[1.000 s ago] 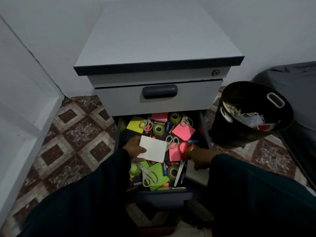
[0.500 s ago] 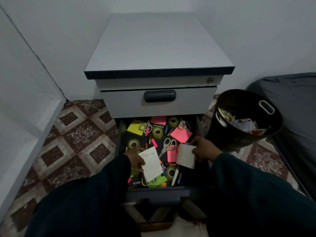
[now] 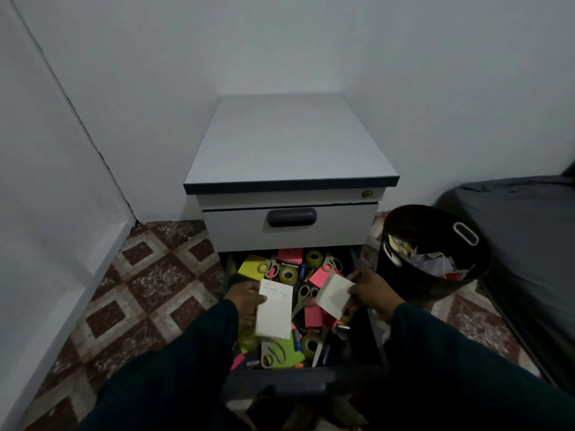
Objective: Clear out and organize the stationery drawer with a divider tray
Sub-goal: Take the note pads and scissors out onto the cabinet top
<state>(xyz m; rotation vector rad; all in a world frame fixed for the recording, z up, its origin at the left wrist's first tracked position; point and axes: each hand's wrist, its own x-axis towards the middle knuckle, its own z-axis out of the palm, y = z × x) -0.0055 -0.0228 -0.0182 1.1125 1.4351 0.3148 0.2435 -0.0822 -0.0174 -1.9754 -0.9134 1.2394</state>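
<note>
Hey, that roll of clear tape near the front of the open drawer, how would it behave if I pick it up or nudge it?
The tape roll is a hollow ring, so it is probably light and stiff enough to pinch without deforming. It lies flat, wedged among scissors and pens, so a nudge would likely slide rather than roll it. Its glossy side may be slightly slippery.

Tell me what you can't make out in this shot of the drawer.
Head view only:
- Writing on the white note in the left hand: too small.
- Drawer contents beneath both papers and sleeves: covered.
- Bin scraps: dim, jumbled.
- Whether the right hand's paper is written on: unclear.
</note>
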